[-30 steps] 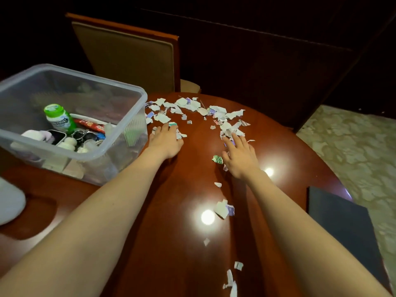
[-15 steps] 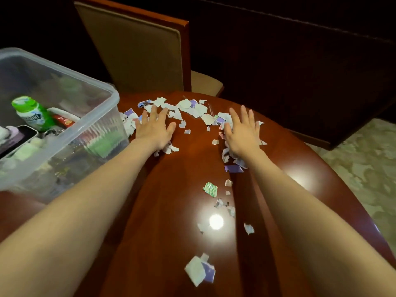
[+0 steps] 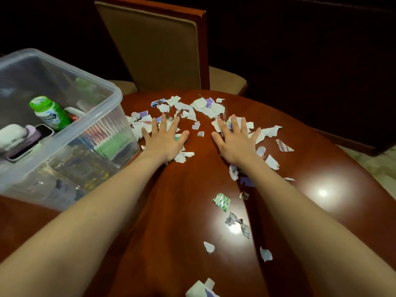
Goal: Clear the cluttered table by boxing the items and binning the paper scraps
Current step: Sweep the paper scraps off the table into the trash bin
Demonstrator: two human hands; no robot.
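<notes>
White-purple paper scraps [image 3: 205, 109], reddish-brown table [image 3: 188, 211]

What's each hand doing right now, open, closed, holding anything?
Left hand: open, fingers spread flat on the paper scraps, holding nothing.
Right hand: open, fingers spread flat on the scraps, holding nothing.

On the table [image 3: 192, 243] the box [image 3: 116, 94] sits left, a bottle [image 3: 50, 113] in it. Far on the table, scraps [image 3: 205, 108] lie under the left hand [image 3: 165, 142] and right hand [image 3: 235, 144]. A chair [image 3: 154, 46] stands behind the table.
</notes>
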